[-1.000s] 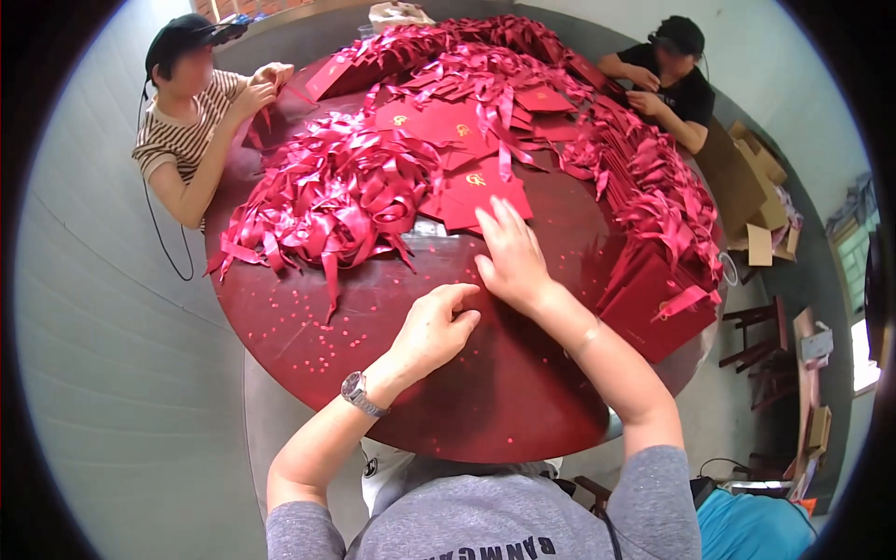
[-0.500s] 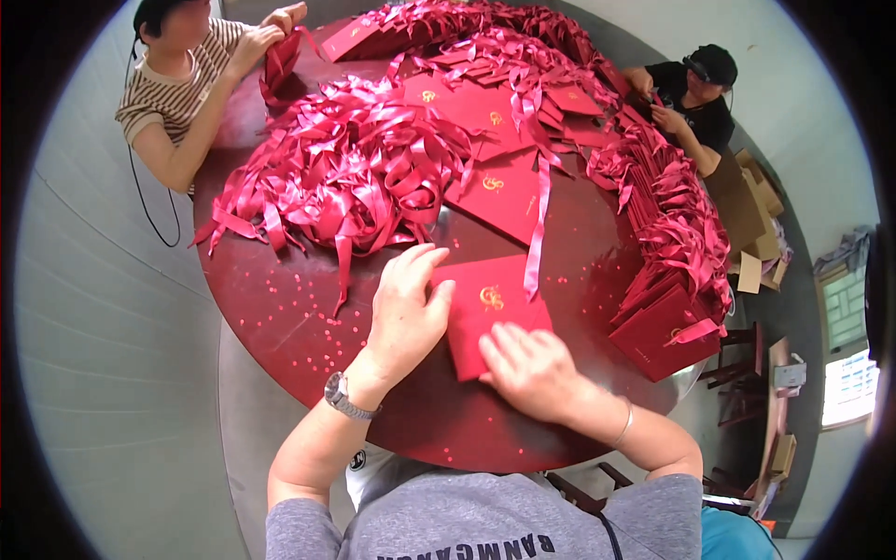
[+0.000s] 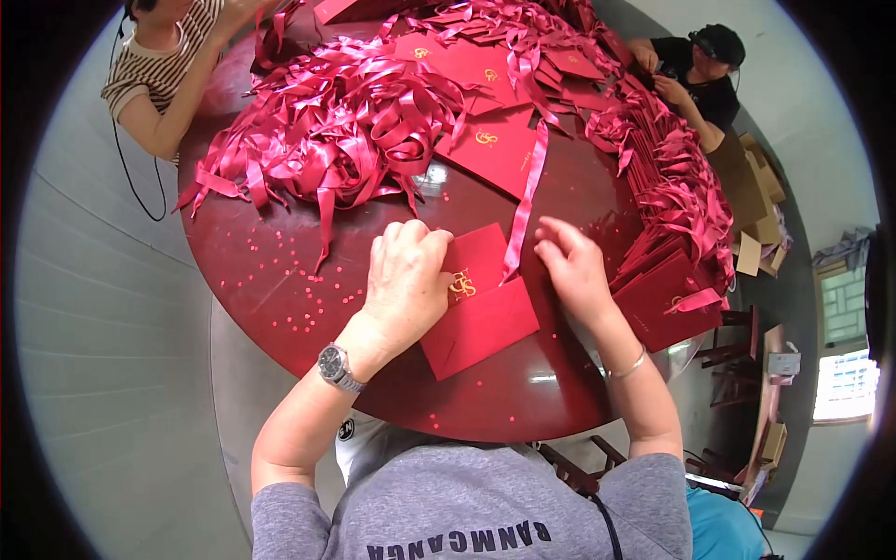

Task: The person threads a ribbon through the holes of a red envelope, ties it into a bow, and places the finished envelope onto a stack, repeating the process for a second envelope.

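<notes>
A red paper envelope (image 3: 485, 327) with gold decoration lies on the round dark-red table (image 3: 392, 397) before me, its lower part folded up as a flap or pocket. My left hand (image 3: 406, 280), with a watch at its wrist, grips the envelope's upper left edge with bent fingers. To the right, my right hand (image 3: 574, 266) is raised off the paper, thumb and fingers apart and nothing in them. One long pink-red ribbon (image 3: 527, 201) trails from a flat red envelope (image 3: 495, 154) farther back down to the envelope I hold.
A tangled heap of satin ribbons (image 3: 327, 140) covers the left back. Rows of ribboned red envelopes (image 3: 667, 205) curve along the right edge. Small red dots (image 3: 299, 289) are scattered on the table. A person (image 3: 154, 84) works at the left, another (image 3: 700, 84) at the right.
My right hand has lifted off the envelope and moved up and right, its fingers spreading. The envelope has turned, and a folded-up lower part now shows. My left hand has curled onto its edge.
</notes>
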A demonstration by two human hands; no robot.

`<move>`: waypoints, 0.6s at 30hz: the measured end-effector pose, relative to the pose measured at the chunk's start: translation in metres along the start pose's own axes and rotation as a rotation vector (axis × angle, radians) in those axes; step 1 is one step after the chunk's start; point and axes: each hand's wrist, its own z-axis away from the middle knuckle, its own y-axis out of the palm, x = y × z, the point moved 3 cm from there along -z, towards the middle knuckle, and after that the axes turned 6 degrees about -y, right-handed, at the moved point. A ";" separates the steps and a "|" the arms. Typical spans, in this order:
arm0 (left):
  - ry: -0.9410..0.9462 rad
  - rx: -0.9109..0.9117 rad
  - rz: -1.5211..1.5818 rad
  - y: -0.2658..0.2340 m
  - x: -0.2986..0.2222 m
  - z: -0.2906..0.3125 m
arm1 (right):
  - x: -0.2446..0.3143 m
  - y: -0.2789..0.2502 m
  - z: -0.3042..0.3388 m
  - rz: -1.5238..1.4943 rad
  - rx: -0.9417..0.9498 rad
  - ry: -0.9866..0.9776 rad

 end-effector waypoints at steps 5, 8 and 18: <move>-0.055 0.029 -0.018 -0.010 0.000 0.001 | 0.018 0.000 -0.035 0.098 -0.067 -0.114; -0.043 0.015 0.004 -0.005 0.009 0.003 | 0.052 0.014 -0.022 -0.008 0.357 -0.598; -0.071 0.152 -0.055 -0.003 0.005 -0.005 | 0.051 0.019 0.003 0.344 0.490 -0.540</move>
